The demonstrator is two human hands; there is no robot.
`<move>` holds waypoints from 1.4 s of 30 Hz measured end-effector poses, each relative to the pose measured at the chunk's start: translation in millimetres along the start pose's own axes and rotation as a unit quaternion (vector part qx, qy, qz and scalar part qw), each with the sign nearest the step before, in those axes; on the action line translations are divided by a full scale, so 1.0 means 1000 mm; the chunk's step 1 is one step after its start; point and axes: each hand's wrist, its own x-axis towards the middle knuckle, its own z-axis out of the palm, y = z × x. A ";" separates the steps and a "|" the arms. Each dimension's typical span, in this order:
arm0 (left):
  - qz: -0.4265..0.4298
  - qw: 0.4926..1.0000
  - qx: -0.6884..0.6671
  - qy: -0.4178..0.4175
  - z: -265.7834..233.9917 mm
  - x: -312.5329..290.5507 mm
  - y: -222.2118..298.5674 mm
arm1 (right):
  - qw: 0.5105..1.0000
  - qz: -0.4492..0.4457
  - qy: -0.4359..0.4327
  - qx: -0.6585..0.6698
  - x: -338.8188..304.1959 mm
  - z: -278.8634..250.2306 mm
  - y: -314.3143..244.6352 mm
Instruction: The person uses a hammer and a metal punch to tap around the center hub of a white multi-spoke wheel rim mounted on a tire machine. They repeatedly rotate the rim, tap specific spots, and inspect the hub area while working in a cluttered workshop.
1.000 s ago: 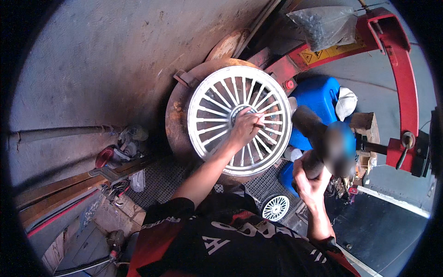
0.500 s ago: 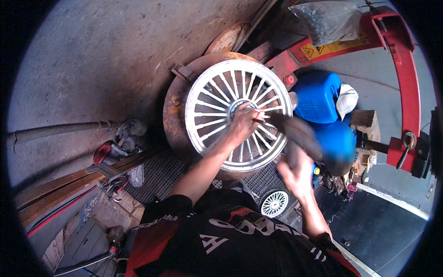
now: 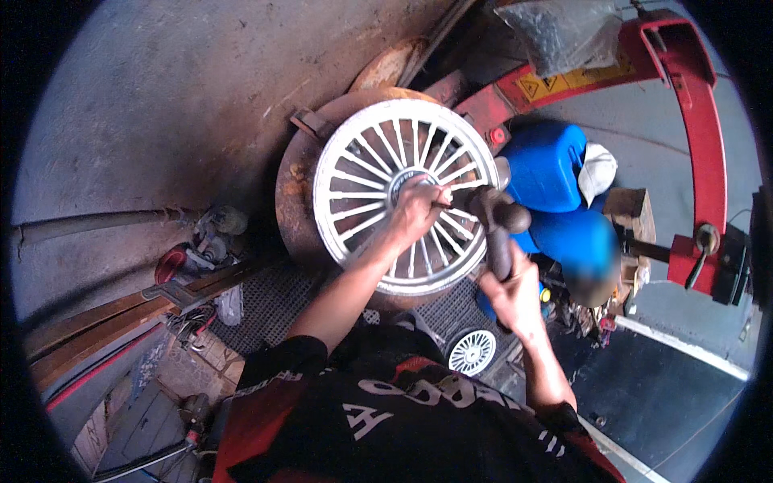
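A white multi-spoke wheel rim (image 3: pixel 324 193) lies face up on a rusty round drum-like stand (image 3: pixel 295 189). My left hand (image 3: pixel 416 211) is over the rim's hub, its fingers closed on a short dark rod (image 3: pixel 440 205), perhaps a punch or chisel; the rod's lower end is hidden. In my right hand (image 3: pixel 515 296), at the rim's right edge, is a hammer (image 3: pixel 509 216). Its dark, rounded head hangs over the spokes, close to the rod. Whether the two touch I cannot tell.
Blue plastic jugs (image 3: pixel 541 165) stand right of the rim. A red machine arm (image 3: pixel 684 137) curves around behind them. On the grated floor near my legs lies a smaller white-spoked wheel (image 3: pixel 471 352). A grey wall (image 3: pixel 193 105) rises at left, above wooden planks (image 3: pixel 105 328).
The hammer head has swung left, from a blur right of the rim to beside the rod. My left hand keeps its place over the hub. The whole view has shifted slightly.
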 end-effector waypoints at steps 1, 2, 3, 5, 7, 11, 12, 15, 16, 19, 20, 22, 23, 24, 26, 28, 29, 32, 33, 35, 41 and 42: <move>0.008 1.000 0.006 0.000 0.001 -0.003 -0.003 | 1.000 0.007 0.028 0.010 -0.003 -0.006 -0.005; 0.015 1.000 0.015 0.004 0.000 -0.004 -0.007 | 0.998 0.011 0.052 0.021 -0.003 -0.014 -0.017; 0.015 0.999 0.028 -0.004 -0.003 0.002 -0.003 | 0.997 -0.030 0.067 0.016 -0.007 -0.029 -0.021; 0.000 1.000 0.024 -0.010 -0.004 0.015 0.004 | 0.962 -0.032 0.094 0.255 -0.016 -0.034 -0.031; 0.041 0.999 0.035 0.007 0.004 0.023 0.004 | 0.987 -0.075 0.086 0.109 -0.018 -0.022 -0.013; -0.019 0.998 0.031 -0.046 -0.003 0.010 0.004 | 0.998 0.050 -0.006 -0.029 0.002 -0.005 0.009; -0.009 1.000 0.029 0.004 0.003 0.005 0.002 | 0.999 0.032 0.016 -0.016 0.002 -0.004 0.014; -0.006 0.999 0.052 0.002 -0.002 0.002 -0.003 | 0.998 0.040 0.043 0.036 -0.009 -0.037 -0.015; -0.010 0.998 0.066 -0.007 -0.006 0.006 0.001 | 0.988 0.122 0.037 0.091 -0.013 -0.048 -0.027; 0.011 0.999 0.041 -0.014 0.002 0.012 0.001 | 0.981 0.050 0.089 0.163 -0.027 -0.016 0.007; 0.003 0.999 0.043 -0.020 0.005 0.008 -0.001 | 0.995 -0.067 0.055 0.052 -0.021 -0.010 0.004; 0.009 0.999 0.040 0.015 0.004 0.015 0.001 | 0.996 0.075 -0.025 0.048 0.003 0.002 0.000; 0.005 0.999 0.040 0.015 0.002 0.003 -0.005 | 0.997 0.060 -0.028 0.032 -0.004 0.001 0.003; 0.004 0.999 0.033 0.008 0.000 -0.004 -0.004 | 0.999 0.028 -0.013 0.030 -0.002 -0.002 -0.001; -0.009 1.000 0.020 -0.002 -0.001 -0.003 0.003 | 0.999 -0.041 0.020 -0.010 -0.010 -0.027 -0.017; 0.016 0.999 0.032 0.009 0.000 0.010 0.004 | 0.965 0.038 0.129 0.227 -0.024 -0.029 -0.032; 0.034 0.999 0.041 0.008 0.000 0.010 0.005 | 0.956 0.033 0.137 0.257 -0.024 -0.021 -0.027; 0.014 1.000 0.017 0.008 0.002 0.017 0.005 | 1.000 -0.001 -0.006 0.010 0.005 0.001 0.012; -0.012 1.000 0.023 -0.007 -0.009 0.025 0.009 | 0.995 -0.045 0.038 -0.076 0.001 0.002 0.021; 0.005 0.999 0.028 -0.018 -0.003 0.006 0.000 | 0.997 -0.027 0.062 -0.048 -0.005 -0.005 0.013; 0.029 0.999 0.043 0.000 0.000 0.014 0.005 | 0.975 0.049 0.111 0.188 -0.027 -0.004 0.031; 0.015 0.999 0.048 0.018 0.000 0.018 0.009 | 0.995 -0.002 0.063 0.082 -0.010 -0.003 0.022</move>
